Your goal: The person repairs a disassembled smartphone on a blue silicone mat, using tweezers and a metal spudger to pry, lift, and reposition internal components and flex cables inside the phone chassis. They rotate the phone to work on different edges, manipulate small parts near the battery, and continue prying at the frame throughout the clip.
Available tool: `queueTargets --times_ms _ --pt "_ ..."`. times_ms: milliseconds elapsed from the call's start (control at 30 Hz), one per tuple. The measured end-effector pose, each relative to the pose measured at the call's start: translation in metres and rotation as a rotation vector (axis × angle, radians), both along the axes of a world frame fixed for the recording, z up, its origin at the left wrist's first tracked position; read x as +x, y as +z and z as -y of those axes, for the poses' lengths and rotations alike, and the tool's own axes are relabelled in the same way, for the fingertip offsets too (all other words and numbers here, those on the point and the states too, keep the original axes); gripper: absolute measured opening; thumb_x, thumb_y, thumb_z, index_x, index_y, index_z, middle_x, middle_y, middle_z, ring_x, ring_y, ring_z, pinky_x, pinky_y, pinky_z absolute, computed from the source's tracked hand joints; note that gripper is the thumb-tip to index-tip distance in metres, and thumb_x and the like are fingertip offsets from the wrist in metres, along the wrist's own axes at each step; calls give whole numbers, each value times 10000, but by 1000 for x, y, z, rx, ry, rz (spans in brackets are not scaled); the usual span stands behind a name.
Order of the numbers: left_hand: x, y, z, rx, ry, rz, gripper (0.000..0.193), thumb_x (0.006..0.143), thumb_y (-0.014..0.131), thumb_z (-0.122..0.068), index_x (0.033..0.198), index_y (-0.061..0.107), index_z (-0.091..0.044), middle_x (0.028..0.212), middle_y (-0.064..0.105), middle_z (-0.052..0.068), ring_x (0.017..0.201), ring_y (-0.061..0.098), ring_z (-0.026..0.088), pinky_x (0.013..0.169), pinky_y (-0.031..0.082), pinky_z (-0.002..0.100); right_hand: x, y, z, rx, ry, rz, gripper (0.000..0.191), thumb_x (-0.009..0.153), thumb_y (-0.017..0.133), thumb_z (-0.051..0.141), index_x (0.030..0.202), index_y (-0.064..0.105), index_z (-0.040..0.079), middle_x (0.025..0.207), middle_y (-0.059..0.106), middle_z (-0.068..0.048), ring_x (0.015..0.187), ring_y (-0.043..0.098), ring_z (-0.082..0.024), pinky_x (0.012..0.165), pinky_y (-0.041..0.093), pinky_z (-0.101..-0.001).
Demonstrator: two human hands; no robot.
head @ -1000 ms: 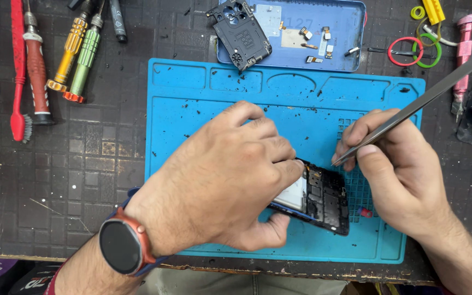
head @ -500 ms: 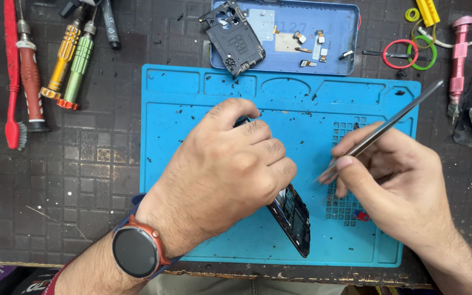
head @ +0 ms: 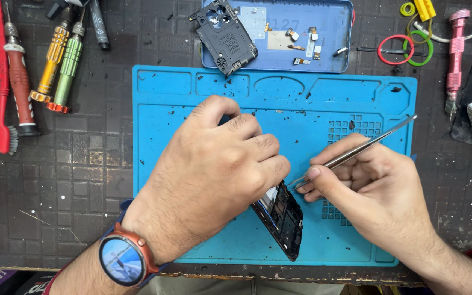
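Centre frame: my left hand (head: 214, 175) is closed over the opened phone (head: 282, 218), gripping it tilted on edge above the blue mat (head: 192, 109); the phone's lower end shows below my fingers, bottom centre. My right hand (head: 372, 191), right of centre, pinches metal tweezers (head: 356, 150), tips just beside the phone's upper edge; contact I cannot tell. A round watch (head: 122, 261) sits on my left wrist, lower left. Top centre: blue phone back cover (head: 323, 27) holding small parts, with a black inner frame (head: 225, 38) leaning on it. Upper left of the desk (head: 83, 164): screwdrivers (head: 61, 63).
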State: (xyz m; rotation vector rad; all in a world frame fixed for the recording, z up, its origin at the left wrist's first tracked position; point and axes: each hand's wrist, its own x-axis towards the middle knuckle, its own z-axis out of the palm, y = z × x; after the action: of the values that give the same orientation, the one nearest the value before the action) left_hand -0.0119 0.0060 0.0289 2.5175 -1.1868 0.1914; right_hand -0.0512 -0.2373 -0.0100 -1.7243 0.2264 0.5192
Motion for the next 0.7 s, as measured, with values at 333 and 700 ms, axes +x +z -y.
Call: queueTargets --times_ms 333,700 --pt "-1 4 1 57 -4 -9 113 845 688 -210 740 661 -178 765 612 -45 887 622 182 865 473 391 -5 2 -5 -92 94 196 107 911 692 40 968 652 -42 847 786 -117 787 815 -162 685 686 -281" --pt "0 2 0 40 2 -9 102 846 682 -201 750 662 -171 771 616 -37 887 623 182 846 464 380 5 7 -8 -160 160 133 110 901 681 60 950 635 -27 776 783 -75 720 818 -139 647 688 -269"
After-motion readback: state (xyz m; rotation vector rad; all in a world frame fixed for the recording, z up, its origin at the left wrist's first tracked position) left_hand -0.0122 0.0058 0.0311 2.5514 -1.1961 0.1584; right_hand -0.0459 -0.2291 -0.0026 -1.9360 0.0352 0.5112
